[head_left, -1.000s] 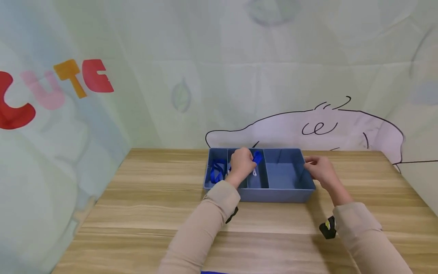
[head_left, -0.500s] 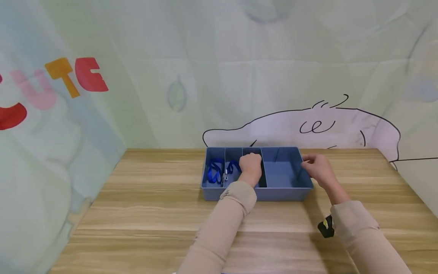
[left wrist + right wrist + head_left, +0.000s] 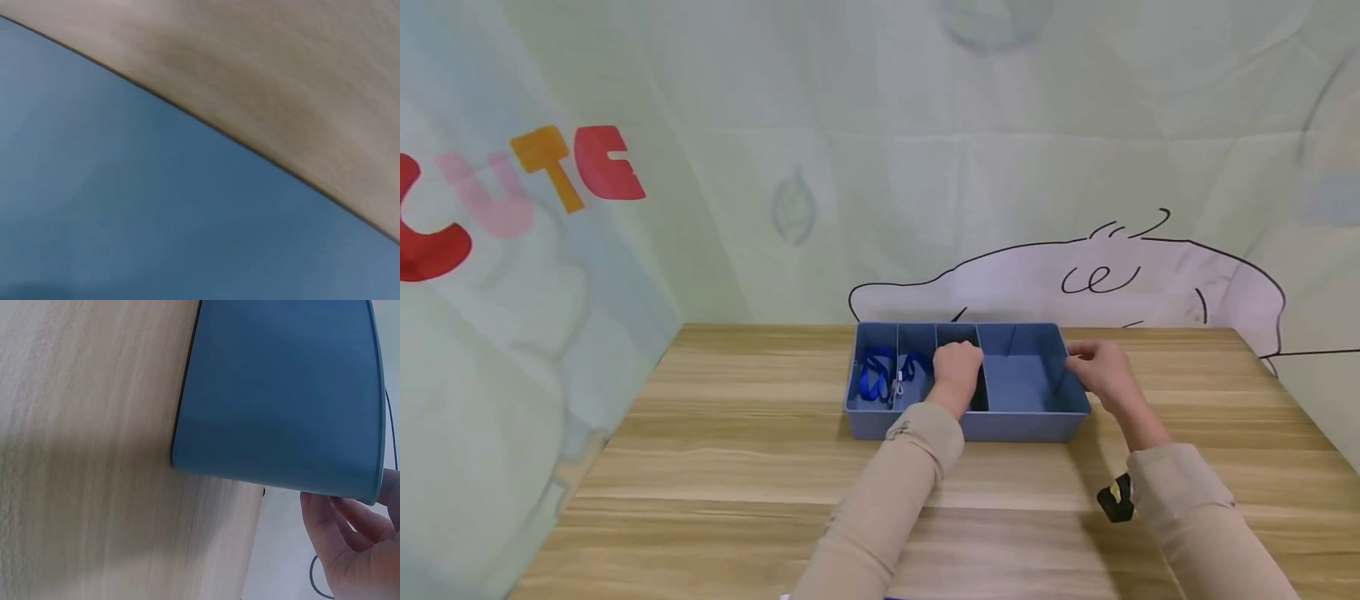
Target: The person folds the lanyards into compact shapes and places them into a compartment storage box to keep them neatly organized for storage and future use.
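Note:
A blue-grey divided storage box (image 3: 1026, 426) stands near the back of the table. In its leftmost compartment lies a coiled blue lanyard (image 3: 867, 387); another blue lanyard (image 3: 910, 367) with a whitish clip (image 3: 898, 383) shows in the second. My left hand (image 3: 957, 368) reaches into the third compartment, knuckles up, its fingertips hidden, and I cannot tell what it holds there. The left wrist view has only the box's outer wall (image 3: 175, 206) and the wood. My right hand (image 3: 1103, 371) pinches the box's right end at the rim, also seen in the right wrist view, fingers (image 3: 325, 525) against the wall.
The wide compartment (image 3: 1018, 375) at the box's right shows its bare floor. Behind the wood-grain table (image 3: 737, 467) hangs a printed cloth backdrop (image 3: 880, 208). A blue strip (image 3: 895, 597) barely shows at the bottom edge, beside the left sleeve.
My left hand has moved right, from the second compartment to the third, over the blue lanyard that lay visible there. The second compartment's lanyard has come into view. My right hand keeps its hold.

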Demonstrator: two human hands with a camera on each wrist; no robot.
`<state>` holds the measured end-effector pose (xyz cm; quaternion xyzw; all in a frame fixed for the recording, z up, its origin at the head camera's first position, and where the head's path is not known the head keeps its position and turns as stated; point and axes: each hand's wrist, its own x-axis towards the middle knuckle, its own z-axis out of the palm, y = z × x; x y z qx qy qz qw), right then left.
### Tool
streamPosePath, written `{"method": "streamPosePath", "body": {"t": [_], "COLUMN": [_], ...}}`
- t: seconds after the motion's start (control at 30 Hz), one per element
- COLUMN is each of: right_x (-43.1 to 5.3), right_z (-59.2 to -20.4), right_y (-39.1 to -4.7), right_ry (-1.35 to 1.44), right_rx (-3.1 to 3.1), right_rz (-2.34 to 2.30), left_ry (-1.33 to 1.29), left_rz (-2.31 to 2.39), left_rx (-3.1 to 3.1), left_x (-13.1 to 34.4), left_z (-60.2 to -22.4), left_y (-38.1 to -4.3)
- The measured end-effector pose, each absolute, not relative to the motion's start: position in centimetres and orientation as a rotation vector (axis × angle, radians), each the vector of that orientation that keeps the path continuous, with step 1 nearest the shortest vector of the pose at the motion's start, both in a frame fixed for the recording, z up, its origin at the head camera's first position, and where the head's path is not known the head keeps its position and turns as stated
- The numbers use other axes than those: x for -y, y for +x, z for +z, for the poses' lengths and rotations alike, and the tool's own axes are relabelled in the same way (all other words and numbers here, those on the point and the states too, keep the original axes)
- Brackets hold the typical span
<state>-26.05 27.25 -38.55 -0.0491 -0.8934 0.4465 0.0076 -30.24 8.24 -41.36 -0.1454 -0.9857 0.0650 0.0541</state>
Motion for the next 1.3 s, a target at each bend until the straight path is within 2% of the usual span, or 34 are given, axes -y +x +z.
{"method": "streamPosePath", "body": {"t": [0.17,0.4,0.53,0.73,0.83,1.0,1.07,1.17,1.3], "right_x": [-27.0,-26.9,-27.3,-27.8,-27.1,-24.0,-22.6,-20.3,-16.7], "right_z": [-38.5,-38.5,-38.4,-37.3,-36.5,-36.9,-37.4,-38.3,-40.1], "right_y": [-26.0,-26.0,-25.7,-23.2,-21.2,-18.3,-17.5,-17.0,-17.0], "right_ry": [-0.182,-0.220,-0.165,0.010,0.186,0.653,0.850,1.091,1.360], "right_rx": [2.788,2.798,2.835,2.767,2.733,2.728,2.711,2.728,2.781], "right_rz": [1.391,1.395,1.430,1.050,1.010,1.247,1.343,1.391,1.366], "left_ry": [-0.458,-0.536,-0.568,-0.610,-0.771,-1.371,-1.532,-1.574,-1.458], "left_rz": [0.089,-0.313,-0.395,-0.437,-0.500,-0.592,-0.617,-0.675,-0.865], "left_rx": [2.931,2.829,2.778,2.608,2.626,2.784,2.835,2.911,3.084], "left_x": [-7.7,-5.1,-2.1,5.1,8.8,13.2,14.1,14.5,14.5], "left_z": [-40.8,-38.6,-36.2,-33.6,-33.7,-36.8,-38.4,-40.3,-41.7], "left_y": [-29.9,-29.5,-28.3,-24.9,-22.7,-18.0,-16.3,-14.5,-13.0]}}
